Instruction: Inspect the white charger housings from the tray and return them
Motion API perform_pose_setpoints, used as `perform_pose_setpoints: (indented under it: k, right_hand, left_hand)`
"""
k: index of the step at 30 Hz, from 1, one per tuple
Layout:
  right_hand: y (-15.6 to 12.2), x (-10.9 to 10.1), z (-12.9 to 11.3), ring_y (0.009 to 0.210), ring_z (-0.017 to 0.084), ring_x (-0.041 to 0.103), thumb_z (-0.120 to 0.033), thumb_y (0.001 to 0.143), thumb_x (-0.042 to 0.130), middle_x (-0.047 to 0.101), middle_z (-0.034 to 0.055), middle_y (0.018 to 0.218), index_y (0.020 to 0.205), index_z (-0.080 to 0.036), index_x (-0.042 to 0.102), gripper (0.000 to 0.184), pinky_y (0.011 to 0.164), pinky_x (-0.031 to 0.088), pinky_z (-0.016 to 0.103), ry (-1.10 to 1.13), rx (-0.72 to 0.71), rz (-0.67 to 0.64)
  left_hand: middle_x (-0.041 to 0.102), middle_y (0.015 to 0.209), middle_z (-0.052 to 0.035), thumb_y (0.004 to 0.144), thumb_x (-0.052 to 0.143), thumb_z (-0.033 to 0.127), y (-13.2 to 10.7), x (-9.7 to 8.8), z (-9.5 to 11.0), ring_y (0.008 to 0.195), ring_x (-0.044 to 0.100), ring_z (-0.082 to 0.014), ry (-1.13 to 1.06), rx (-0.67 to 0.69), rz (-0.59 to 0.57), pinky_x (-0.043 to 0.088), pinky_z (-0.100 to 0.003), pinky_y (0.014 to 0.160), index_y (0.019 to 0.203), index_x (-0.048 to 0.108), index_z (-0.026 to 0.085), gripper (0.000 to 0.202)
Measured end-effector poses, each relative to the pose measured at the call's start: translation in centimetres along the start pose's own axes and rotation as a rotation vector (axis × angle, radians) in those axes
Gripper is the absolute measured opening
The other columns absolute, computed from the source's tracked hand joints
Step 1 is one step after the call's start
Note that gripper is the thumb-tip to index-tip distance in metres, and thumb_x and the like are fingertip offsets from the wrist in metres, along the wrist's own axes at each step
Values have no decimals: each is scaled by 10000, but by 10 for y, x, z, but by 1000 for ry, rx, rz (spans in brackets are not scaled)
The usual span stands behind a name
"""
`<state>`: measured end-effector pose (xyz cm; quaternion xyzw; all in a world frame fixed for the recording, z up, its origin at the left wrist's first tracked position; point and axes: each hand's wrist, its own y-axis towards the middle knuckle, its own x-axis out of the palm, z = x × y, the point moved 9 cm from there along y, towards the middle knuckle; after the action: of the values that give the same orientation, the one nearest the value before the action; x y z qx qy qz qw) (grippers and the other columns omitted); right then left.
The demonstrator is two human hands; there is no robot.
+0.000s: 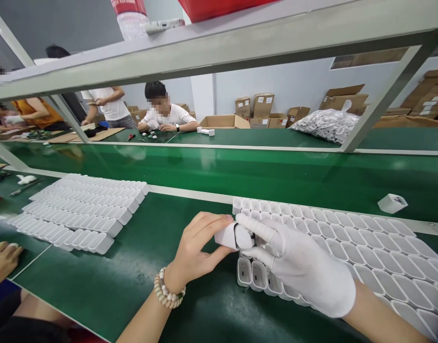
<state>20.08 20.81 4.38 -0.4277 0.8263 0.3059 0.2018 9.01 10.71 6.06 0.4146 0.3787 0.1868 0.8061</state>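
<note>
My bare left hand [199, 247] and white-gloved right hand [293, 269] grasp a white charger [226, 237] between them, just above packed rows of chargers [333, 243] on the green belt [140, 290]. A second block of chargers [76, 212] stands to the left, beyond a co-worker's hand [3, 259].

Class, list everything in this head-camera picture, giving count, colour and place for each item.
power adapter rows: two large groups, white, on the green bench
loose power adapter: one, white, on the green conveyor belt
cardboard boxes: several, brown, by the far wall
plastic bag: one, white, on the far bench
co-workers: at least three, beyond the belt
co-worker's hand: one, bare, far left
held power adapter: one, white, between the person's hands
left hand: bare, beaded bracelet
right hand: white glove
</note>
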Motion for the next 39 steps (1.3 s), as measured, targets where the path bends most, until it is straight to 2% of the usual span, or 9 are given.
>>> perform_pose_setpoints:
  k: [4, 7, 9, 12, 14, 18, 27, 33, 39]
  right_hand:
    - [1, -2, -4, 1056, 285, 683, -346, 857, 696, 727, 38, 1041, 1285, -352, 670, 428, 922, 604, 476, 85, 28, -64]
    - [4, -2, -6, 994, 260, 691, -391, 913, 634, 725, 44, 964, 1271, -301, 698, 375, 928, 586, 476, 205, 61, -99]
    - [7, -2, -2, 1007, 242, 681, -399, 898, 666, 725, 48, 1041, 1262, -291, 706, 381, 949, 566, 459, 264, 108, -98]
    - [9, 9, 11, 1048, 219, 660, -379, 818, 762, 679, 61, 1205, 1490, -306, 473, 735, 917, 563, 417, 467, 236, -167]
    - [8, 26, 14, 990, 196, 670, -347, 773, 807, 686, 61, 1144, 1589, -286, 249, 990, 850, 564, 371, 687, 295, -301]
    - [6, 47, 5, 781, 145, 673, -269, 801, 812, 691, -17, 849, 1604, -214, 121, 1061, 750, 519, 306, 1041, 290, -449]
    - [11, 54, 13, 721, 154, 672, -235, 722, 842, 699, -8, 804, 1494, -168, 365, 910, 652, 521, 281, 1003, 267, -300]
    - [11, 47, 10, 871, 204, 724, -396, 811, 788, 731, 30, 881, 1404, -173, 497, 698, 826, 586, 390, 827, 227, -345]
    - [9, 38, 8, 991, 237, 696, -449, 795, 772, 706, 113, 1074, 1423, -120, 479, 767, 921, 550, 432, 801, 319, -401]
  left_hand:
    - [741, 1091, -98, 861, 784, 256, -1, 0, -6, 964, 690, -245, -42, -80, 13, 576, -389, 814, 1221, 648, 219, 386]
    - [748, 1057, -95, 841, 807, 300, -2, 1, -10, 927, 686, -246, -81, -126, 15, 575, -393, 798, 1208, 670, 223, 399]
    - [751, 1048, -100, 831, 816, 326, -3, 1, -12, 922, 684, -253, -114, -149, 19, 577, -407, 799, 1208, 679, 226, 414]
    - [754, 1062, -103, 822, 826, 334, -6, 4, -13, 959, 680, -265, -178, -165, 15, 581, -432, 824, 1210, 688, 237, 423]
    - [758, 1059, -103, 796, 847, 350, -8, 6, -12, 1001, 673, -283, -221, -165, 4, 584, -459, 845, 1201, 697, 246, 445]
    - [764, 1034, -108, 761, 864, 412, -10, 12, -13, 1009, 663, -298, -294, -185, -6, 587, -483, 857, 1193, 712, 251, 485]
    - [760, 1022, -112, 751, 864, 445, -13, 14, -14, 938, 654, -277, -359, -226, -15, 582, -446, 818, 1214, 717, 263, 519]
    - [759, 1039, -128, 732, 860, 503, -15, 16, -25, 972, 646, -288, -436, -273, -43, 568, -467, 867, 1191, 733, 241, 543]
    - [760, 1028, -127, 718, 867, 506, -14, 16, -28, 992, 648, -293, -489, -273, -52, 564, -459, 869, 1193, 732, 247, 558]
